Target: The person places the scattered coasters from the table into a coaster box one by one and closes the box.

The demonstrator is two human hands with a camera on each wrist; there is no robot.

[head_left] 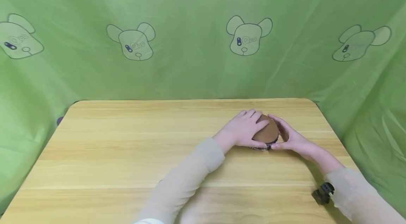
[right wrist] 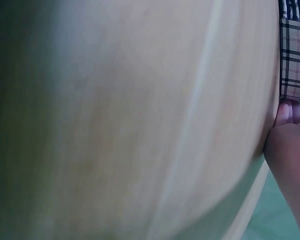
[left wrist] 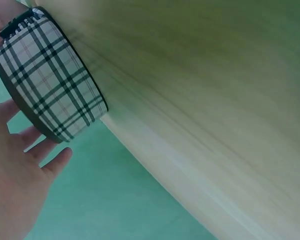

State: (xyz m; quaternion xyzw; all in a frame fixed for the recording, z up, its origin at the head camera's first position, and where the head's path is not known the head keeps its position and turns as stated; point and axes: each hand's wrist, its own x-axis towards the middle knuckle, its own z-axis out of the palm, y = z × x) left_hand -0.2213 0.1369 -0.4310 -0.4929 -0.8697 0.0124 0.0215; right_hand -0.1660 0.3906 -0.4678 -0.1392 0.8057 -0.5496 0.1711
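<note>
A low round box (head_left: 267,133) with a brown top and plaid side stands on the right part of the table. In the left wrist view the plaid side (left wrist: 52,75) shows dark rims and a dark strip with gathered cloth. My left hand (head_left: 244,129) holds it from the left, fingers over the top and thumb at the near rim. From the right, my right hand (head_left: 293,140) grips its side between thumb and fingers. Only part of the box (right wrist: 296,60) and of my right hand appears in the right wrist view.
The wooden table (head_left: 127,153) has rounded far corners. A green curtain (head_left: 190,72) with mouse-head prints hangs behind it and at both sides. A small black device (head_left: 323,193) sits by the right sleeve.
</note>
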